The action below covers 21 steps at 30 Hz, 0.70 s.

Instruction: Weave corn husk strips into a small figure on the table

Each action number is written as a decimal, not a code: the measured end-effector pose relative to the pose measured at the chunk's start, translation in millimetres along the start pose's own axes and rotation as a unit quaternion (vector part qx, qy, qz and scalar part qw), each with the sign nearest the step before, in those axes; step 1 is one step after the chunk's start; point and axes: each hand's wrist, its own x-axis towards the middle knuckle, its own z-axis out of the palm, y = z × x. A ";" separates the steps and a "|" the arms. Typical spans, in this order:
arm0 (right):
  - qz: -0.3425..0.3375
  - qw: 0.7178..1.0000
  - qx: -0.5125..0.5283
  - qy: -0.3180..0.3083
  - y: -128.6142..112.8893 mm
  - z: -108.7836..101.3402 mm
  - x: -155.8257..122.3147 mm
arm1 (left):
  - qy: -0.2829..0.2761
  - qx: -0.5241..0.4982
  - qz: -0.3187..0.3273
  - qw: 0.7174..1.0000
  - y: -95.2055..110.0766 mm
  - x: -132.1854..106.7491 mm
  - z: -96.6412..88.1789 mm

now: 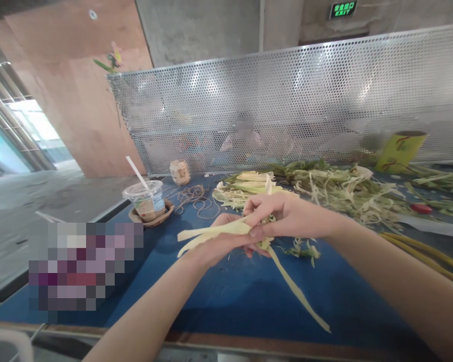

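My left hand is closed around a bundle of pale leaf strips, which look like husk or split plant leaves. Two strip ends stick out to the left over my wrist. My right hand meets it from the right, its thumb and fingers pinching the same bundle. A long, narrow strip hangs from beneath the hands toward the table's front edge. Knotted or folded pale material shows partly between my palms; most of it is hidden by fingers.
Behind my hands lie a pile of pale strips and a heap of green leaves. A lidded cup with a straw, tangled cord, a yellow can and a yellow coil surround them. A perforated metal screen stands at the back.
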 end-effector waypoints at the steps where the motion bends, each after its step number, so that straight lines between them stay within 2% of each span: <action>1: 0.004 1.000 0.007 0.008 1.0 0.8 0.3 | 0.009 -0.002 0.000 1.000 -0.3 0.0 -0.1; 5: 0.053 0.997 0.047 0.030 -0.6 8.0 2.4 | -0.008 0.017 -0.017 1.000 0.3 1.6 0.2; 7: 0.112 0.990 0.053 0.070 -2.9 12.1 4.2 | -0.017 0.016 -0.025 0.999 1.6 3.0 1.4; 10: 0.177 0.974 -0.003 0.141 -5.1 15.8 6.8 | -0.040 -0.006 -0.034 0.999 4.0 4.3 3.7; 13: 0.174 0.966 -0.062 0.181 -5.0 16.6 8.1 | -0.054 -0.034 -0.049 0.997 5.8 4.0 4.7; 17: 0.170 0.955 -0.079 0.232 -4.5 16.4 8.1 | -0.032 -0.078 -0.054 0.995 6.0 2.8 3.9; 21: 0.145 0.942 -0.073 0.295 -5.7 14.8 7.2 | -0.052 -0.026 -0.042 0.997 4.1 2.8 2.3</action>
